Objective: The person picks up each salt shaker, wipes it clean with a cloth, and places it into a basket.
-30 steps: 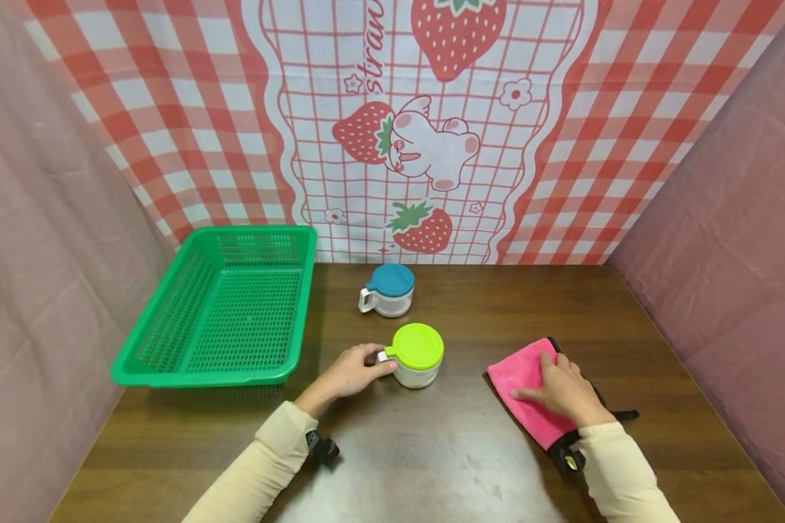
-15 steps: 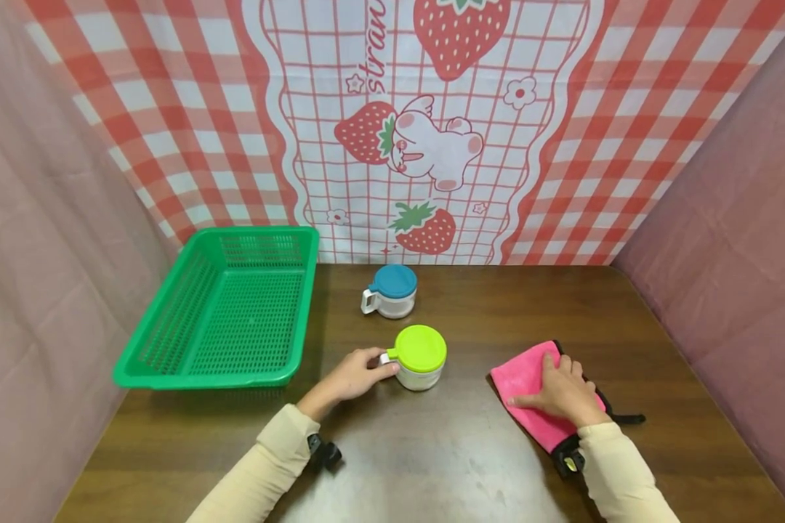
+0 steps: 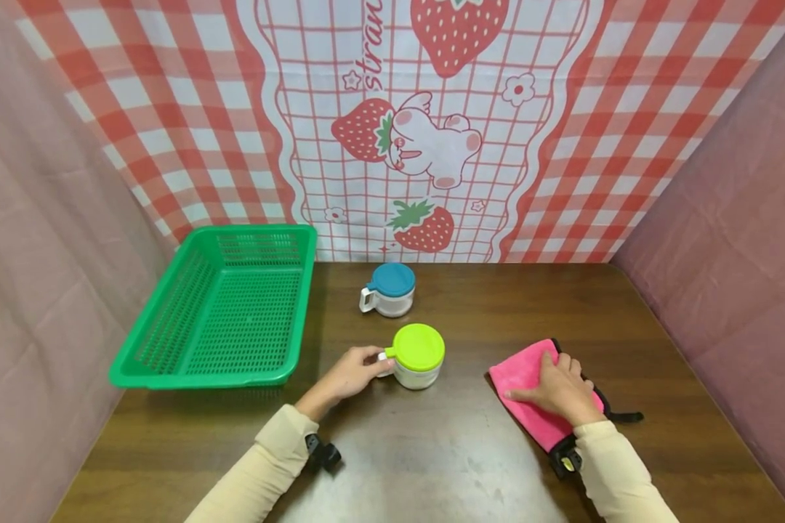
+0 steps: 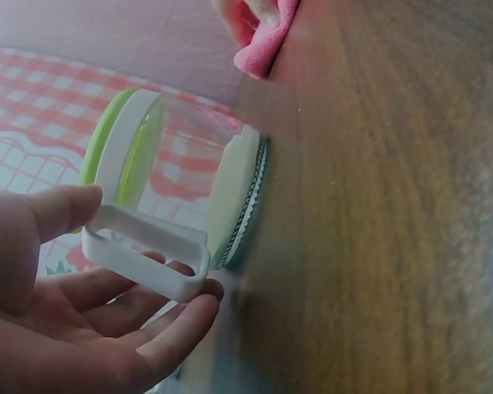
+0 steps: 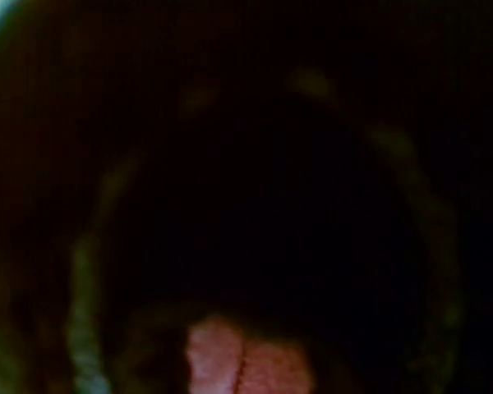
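A clear jar with a lime-green lid (image 3: 419, 347) and a white side handle (image 4: 144, 253) stands upright on the table. My left hand (image 3: 351, 373) holds that handle, thumb at its lid end and fingers behind and below it. Pale contents or a pale base show at the jar's bottom in the left wrist view. On the right, my right hand (image 3: 565, 390) rests on a folded pink cloth (image 3: 520, 369) with dark edging, fingers spread over it. The right wrist view is nearly black, with only a patch of the pink cloth (image 5: 251, 365) showing.
Behind the green-lidded jar stands a similar one with a blue lid (image 3: 393, 280), its handle to the left. A green plastic basket (image 3: 304, 305) sits at the left of the brown wooden table (image 3: 432, 450). A checked strawberry curtain (image 3: 562, 181) hangs behind.
My left thumb has drawn back slightly onto the jar's handle. The jar, the pink cloth and my right hand stay where they were.
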Demonstrator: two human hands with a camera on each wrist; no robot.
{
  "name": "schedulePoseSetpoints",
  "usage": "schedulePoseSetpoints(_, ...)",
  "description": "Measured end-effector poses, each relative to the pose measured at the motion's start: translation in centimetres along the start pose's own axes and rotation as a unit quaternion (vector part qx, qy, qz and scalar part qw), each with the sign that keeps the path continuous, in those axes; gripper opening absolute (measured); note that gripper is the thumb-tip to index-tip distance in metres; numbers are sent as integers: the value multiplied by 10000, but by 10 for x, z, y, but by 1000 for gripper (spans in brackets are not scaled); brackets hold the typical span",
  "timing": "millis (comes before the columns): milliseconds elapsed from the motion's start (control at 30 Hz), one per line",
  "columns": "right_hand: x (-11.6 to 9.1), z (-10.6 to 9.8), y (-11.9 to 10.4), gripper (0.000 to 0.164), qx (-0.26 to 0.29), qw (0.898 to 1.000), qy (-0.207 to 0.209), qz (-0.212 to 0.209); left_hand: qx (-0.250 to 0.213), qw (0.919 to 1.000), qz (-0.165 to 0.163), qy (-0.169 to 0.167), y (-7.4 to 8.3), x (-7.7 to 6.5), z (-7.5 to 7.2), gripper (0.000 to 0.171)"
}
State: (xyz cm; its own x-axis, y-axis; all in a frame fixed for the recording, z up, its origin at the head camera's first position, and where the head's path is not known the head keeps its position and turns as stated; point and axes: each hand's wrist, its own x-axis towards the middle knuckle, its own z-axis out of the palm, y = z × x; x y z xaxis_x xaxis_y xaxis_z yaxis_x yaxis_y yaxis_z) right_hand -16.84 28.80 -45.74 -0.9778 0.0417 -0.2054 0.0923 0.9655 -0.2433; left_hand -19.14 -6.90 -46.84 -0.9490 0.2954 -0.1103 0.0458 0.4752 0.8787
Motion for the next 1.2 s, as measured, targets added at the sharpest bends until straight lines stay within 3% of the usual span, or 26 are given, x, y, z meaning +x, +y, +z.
schedulePoseSetpoints(300,-1,0,-1,113,77,9998,180,-79,-694,9972,-53,272,0,-1,6,34)
schedulePoseSetpoints(600,-6,3,-4,91,295,9987,385,-126,-883,9949,7,484,-3,-3,11,34)
schedulePoseSetpoints(967,-13,8,-7,38,639,9868,1435,-394,-1125,9912,27,693,-3,-5,14,29)
schedulePoseSetpoints(1200,-12,2,-6,38,758,9861,1432,-362,-1286,9876,10,901,-6,-4,15,29)
